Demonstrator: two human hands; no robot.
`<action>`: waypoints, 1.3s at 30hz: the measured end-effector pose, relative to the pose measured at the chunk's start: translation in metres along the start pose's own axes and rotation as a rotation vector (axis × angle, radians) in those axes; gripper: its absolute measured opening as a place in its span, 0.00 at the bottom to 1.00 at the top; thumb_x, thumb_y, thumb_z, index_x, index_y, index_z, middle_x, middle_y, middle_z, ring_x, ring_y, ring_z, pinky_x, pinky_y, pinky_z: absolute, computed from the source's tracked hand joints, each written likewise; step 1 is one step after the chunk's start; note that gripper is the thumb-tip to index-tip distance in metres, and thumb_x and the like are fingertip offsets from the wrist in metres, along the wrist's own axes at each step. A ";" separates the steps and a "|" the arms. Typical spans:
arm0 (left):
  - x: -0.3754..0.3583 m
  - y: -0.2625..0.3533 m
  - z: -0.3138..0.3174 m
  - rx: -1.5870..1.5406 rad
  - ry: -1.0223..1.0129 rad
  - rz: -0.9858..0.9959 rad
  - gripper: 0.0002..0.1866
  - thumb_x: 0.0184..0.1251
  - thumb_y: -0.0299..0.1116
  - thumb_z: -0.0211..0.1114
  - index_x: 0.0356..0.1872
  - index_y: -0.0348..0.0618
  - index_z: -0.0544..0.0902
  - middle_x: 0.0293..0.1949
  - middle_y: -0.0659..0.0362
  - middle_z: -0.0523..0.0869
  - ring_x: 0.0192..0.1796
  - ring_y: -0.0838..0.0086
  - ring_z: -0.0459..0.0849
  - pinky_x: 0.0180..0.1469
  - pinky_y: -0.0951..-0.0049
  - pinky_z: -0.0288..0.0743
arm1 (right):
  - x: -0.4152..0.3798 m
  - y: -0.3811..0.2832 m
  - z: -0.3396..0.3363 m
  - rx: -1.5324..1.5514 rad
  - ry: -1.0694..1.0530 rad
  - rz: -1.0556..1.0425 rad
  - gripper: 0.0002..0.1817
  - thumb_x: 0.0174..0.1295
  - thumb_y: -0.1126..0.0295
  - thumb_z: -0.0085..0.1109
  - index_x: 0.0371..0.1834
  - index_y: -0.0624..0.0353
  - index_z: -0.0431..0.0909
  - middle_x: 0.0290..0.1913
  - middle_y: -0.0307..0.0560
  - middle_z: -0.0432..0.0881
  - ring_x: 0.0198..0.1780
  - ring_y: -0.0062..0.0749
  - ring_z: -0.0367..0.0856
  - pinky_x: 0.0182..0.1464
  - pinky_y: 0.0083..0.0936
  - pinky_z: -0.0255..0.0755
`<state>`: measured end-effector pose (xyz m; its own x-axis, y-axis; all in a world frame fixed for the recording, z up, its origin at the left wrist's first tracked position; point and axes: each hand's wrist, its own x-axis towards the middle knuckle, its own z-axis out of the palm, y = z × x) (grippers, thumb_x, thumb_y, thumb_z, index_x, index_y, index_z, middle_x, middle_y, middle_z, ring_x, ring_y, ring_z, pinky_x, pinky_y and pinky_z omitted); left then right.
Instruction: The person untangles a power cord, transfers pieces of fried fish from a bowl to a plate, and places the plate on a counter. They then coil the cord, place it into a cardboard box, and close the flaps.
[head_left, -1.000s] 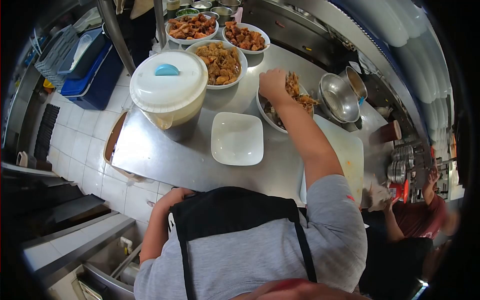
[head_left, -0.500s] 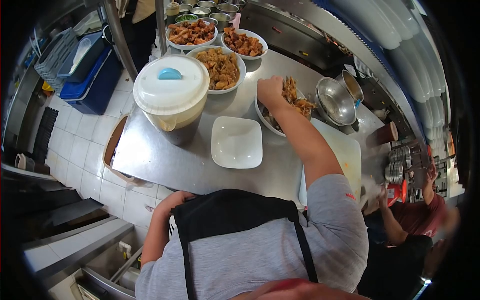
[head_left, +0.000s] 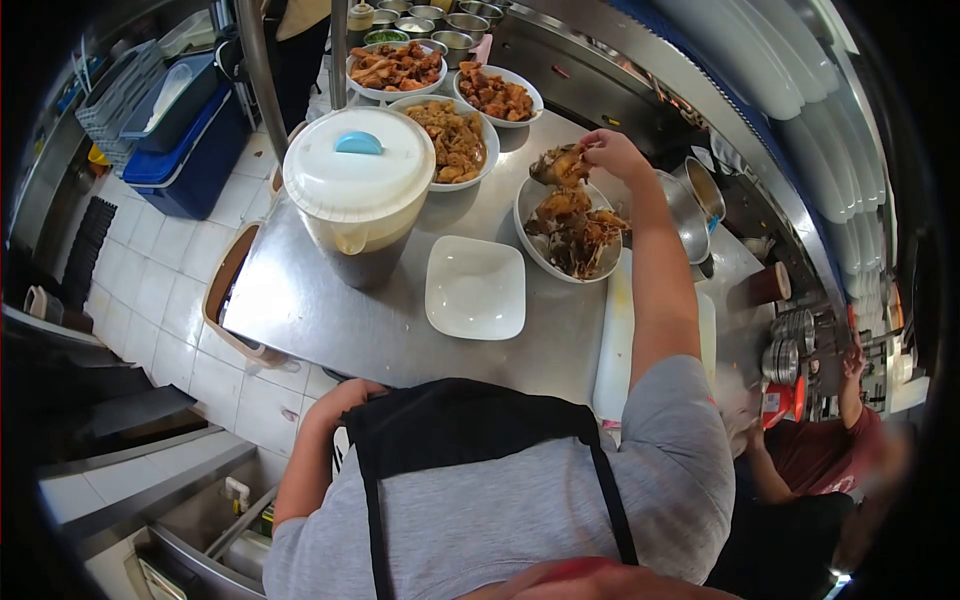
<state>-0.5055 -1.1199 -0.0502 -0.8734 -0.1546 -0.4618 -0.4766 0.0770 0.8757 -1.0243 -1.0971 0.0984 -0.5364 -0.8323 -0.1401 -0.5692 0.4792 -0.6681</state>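
Note:
My right hand [head_left: 615,153] pinches a brown fried fish piece [head_left: 558,166] and holds it above the far rim of a round white bowl [head_left: 528,245]. More dark, crisp fried fish [head_left: 578,235] is heaped in that bowl. Close to my body, my left hand [head_left: 352,396] rests by the table's front edge, beside the black apron [head_left: 470,420]; its fingers are partly hidden. A white square bowl [head_left: 475,288] stands on the steel table between me and the round bowl. Left of it is a tall lidded pitcher [head_left: 358,185] with a blue lid handle.
Bowls of brown stewed food [head_left: 455,145] and reddish meat pieces [head_left: 398,68] stand at the back. Metal bowls [head_left: 685,215] and a white cutting board [head_left: 612,350] are on the right. Above hangs a shelf of white plates [head_left: 800,140]. Another person [head_left: 825,440] works at far right.
My right hand has risen out of the fish bowl and moved right and away from me, lifting a fried fish piece. My left hand has stayed in place.

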 end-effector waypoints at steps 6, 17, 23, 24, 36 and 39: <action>-0.001 0.005 -0.002 0.033 -0.011 -0.015 0.15 0.46 0.31 0.59 0.37 0.37 0.78 0.30 0.54 0.82 0.33 0.76 0.77 0.39 0.76 0.69 | -0.045 -0.030 -0.010 0.392 -0.050 -0.229 0.14 0.47 0.80 0.49 0.40 0.63 0.70 0.34 0.37 0.74 0.34 0.18 0.72 0.40 0.14 0.66; -0.001 0.016 0.000 0.020 0.010 -0.067 0.15 0.45 0.29 0.61 0.37 0.36 0.78 0.29 0.54 0.82 0.33 0.78 0.77 0.39 0.77 0.69 | -0.157 -0.031 0.135 0.329 0.210 -0.191 0.10 0.47 0.76 0.53 0.35 0.61 0.73 0.30 0.42 0.77 0.31 0.22 0.75 0.35 0.18 0.69; -0.001 0.015 -0.003 0.106 -0.010 -0.052 0.13 0.46 0.29 0.60 0.35 0.36 0.78 0.28 0.53 0.82 0.33 0.78 0.77 0.38 0.75 0.69 | -0.203 -0.009 0.174 -0.043 0.241 -0.375 0.08 0.43 0.75 0.54 0.30 0.58 0.73 0.30 0.44 0.74 0.36 0.38 0.73 0.39 0.29 0.66; 0.001 0.014 -0.003 0.102 -0.020 -0.069 0.13 0.46 0.30 0.60 0.35 0.35 0.78 0.28 0.53 0.82 0.32 0.77 0.77 0.38 0.75 0.69 | -0.207 -0.006 0.176 -0.080 0.216 -0.380 0.09 0.41 0.77 0.53 0.30 0.59 0.73 0.32 0.46 0.74 0.39 0.41 0.72 0.40 0.30 0.66; 0.004 -0.003 0.000 0.003 -0.024 -0.072 0.13 0.48 0.30 0.59 0.37 0.36 0.78 0.30 0.52 0.82 0.33 0.75 0.78 0.39 0.75 0.69 | -0.143 -0.019 0.060 -0.141 0.412 -0.043 0.12 0.49 0.66 0.54 0.35 0.59 0.76 0.32 0.50 0.79 0.35 0.35 0.77 0.38 0.25 0.69; 0.003 0.003 -0.001 0.012 -0.031 -0.096 0.14 0.48 0.29 0.59 0.38 0.37 0.78 0.31 0.54 0.82 0.34 0.77 0.77 0.39 0.76 0.69 | -0.090 0.001 0.026 -0.311 0.371 0.046 0.12 0.49 0.67 0.51 0.36 0.55 0.77 0.36 0.48 0.78 0.39 0.34 0.77 0.42 0.27 0.69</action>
<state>-0.5098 -1.1212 -0.0490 -0.8260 -0.1314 -0.5482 -0.5597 0.0749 0.8253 -0.9601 -1.0293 0.0914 -0.7194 -0.6795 0.1436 -0.6684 0.6212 -0.4092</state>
